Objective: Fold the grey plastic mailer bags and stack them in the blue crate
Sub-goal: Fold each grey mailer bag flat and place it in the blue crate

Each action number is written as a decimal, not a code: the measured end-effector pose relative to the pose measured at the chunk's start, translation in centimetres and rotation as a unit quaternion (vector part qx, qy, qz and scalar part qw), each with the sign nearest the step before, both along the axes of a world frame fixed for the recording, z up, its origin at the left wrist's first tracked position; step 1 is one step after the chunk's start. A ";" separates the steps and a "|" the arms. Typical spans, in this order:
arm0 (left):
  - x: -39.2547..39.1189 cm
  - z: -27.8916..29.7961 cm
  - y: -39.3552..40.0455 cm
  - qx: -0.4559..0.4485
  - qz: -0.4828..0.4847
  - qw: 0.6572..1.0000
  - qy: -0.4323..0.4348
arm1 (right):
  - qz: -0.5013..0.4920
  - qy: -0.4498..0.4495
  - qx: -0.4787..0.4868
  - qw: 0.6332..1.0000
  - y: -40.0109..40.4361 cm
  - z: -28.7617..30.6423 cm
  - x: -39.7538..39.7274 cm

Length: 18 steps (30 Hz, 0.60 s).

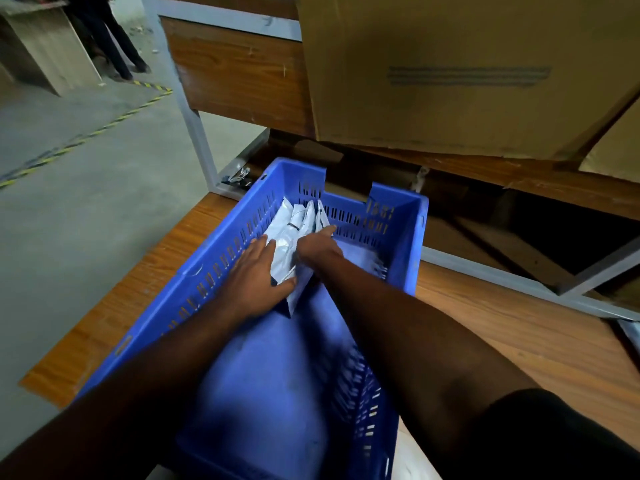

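Note:
A blue slotted crate [221,258] sits on a wooden table, its far left corner holding several folded grey mailer bags [287,226] standing on edge in a row. My left hand [258,275] lies flat with straight fingers against the near side of the bags, thumb under the nearest one. My right hand [318,244] reaches over the row with a finger extended toward the crate's far wall; its other fingers are hidden, so whether it grips a bag is unclear. The nearest bag [294,292] pokes down between the two hands.
The wooden table [519,334] extends right of the crate. A large cardboard box [450,74] and a wooden shelf unit with a grey metal frame [194,123] stand behind. To the left are grey floor with yellow-black tape and a standing person's legs [114,39].

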<state>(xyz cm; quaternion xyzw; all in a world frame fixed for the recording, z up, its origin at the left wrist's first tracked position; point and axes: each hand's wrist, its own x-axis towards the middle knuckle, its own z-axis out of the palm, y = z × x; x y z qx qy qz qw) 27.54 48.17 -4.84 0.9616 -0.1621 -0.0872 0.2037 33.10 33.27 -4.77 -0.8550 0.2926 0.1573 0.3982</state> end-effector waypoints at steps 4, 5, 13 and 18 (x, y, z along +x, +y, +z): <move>0.4 -1.4 1.0 0.018 -0.027 0.999 -0.003 | -0.099 -0.019 0.124 0.987 1.7 -1.1 -0.3; 0.5 -1.6 1.2 0.018 -0.032 0.999 -0.006 | -0.108 -0.028 0.132 0.985 1.9 -1.6 -0.3; 0.3 -2.4 0.9 0.017 -0.034 0.999 -0.016 | -0.112 -0.003 0.176 0.978 1.6 -2.9 0.0; 0.0 0.8 1.2 -0.042 -0.036 0.998 -0.028 | -0.088 -0.047 0.187 0.977 0.4 1.3 -0.4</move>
